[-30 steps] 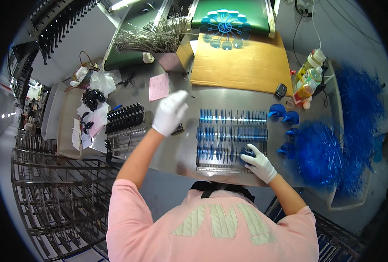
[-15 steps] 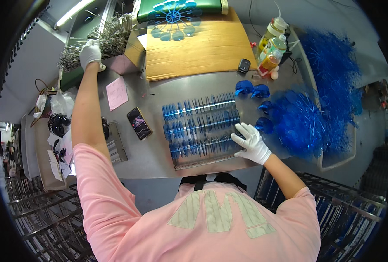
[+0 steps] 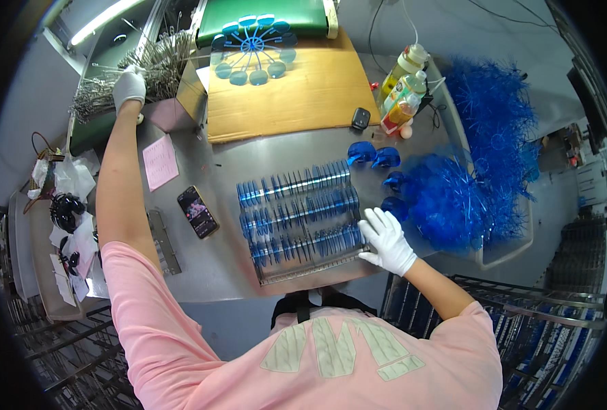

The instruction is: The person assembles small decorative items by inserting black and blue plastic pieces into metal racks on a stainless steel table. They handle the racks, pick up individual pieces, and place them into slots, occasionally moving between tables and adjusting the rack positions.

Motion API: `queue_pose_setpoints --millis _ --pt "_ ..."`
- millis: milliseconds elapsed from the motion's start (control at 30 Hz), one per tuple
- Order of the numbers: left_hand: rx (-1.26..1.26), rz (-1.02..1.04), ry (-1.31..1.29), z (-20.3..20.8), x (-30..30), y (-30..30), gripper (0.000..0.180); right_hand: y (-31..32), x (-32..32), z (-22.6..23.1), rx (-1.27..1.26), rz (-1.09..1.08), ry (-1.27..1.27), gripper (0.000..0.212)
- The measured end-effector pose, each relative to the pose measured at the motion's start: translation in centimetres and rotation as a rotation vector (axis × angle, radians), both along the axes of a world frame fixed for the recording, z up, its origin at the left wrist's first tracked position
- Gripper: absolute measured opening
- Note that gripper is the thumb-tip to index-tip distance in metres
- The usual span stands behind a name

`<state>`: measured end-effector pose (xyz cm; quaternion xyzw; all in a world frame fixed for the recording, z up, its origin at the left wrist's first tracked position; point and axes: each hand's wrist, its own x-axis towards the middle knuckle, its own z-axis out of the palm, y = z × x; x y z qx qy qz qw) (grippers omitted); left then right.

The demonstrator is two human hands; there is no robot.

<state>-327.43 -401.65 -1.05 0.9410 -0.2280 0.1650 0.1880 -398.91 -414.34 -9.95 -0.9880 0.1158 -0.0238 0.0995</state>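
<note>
Left hand [image 3: 129,85], at 11 o'clock, grips wires [image 3: 115,75]; right hand [image 3: 387,240] rests flat on the rack [image 3: 300,222]. Tangled wires could drag neighbours out; leaning might tip the lenses [image 3: 296,205].

A small factory workbench is showing here, a production workshop rather than a home. A steel table [image 3: 249,266] is carrying a rack of blue lenses [image 3: 300,219], loose blue plastic frames [image 3: 481,164] are piling up at the side, metal wire clips [image 3: 122,78] are filling a bin, and wire shelving [image 3: 556,321] is standing around.
</note>
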Motion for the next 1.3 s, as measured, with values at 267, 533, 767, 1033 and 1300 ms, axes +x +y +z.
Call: queue_pose_setpoints --millis 267,533,767,1033,1300 --pt "-0.853 -0.217 -0.379 8.2 -16.5 11.2 0.023 6.7 1.7 -3.6 0.234 0.16 0.01 0.041" --pt "-0.922 -0.347 0.028 1.2 -38.9 20.3 0.025 6.8 5.3 0.0 0.316 0.042 0.153 0.046" --pt "-0.899 -0.043 0.565 -9.7 -42.0 20.9 0.016 8.1 4.0 0.9 0.33 0.063 0.116 0.043" --pt "-1.271 0.233 0.733 -15.0 -35.1 23.9 0.015 8.2 -1.0 0.6 0.297 0.058 0.099 0.04" --pt "-1.225 0.013 0.952 -17.8 -34.1 22.7 0.016 7.5 -2.3 1.2 0.303 0.055 0.044 0.04"
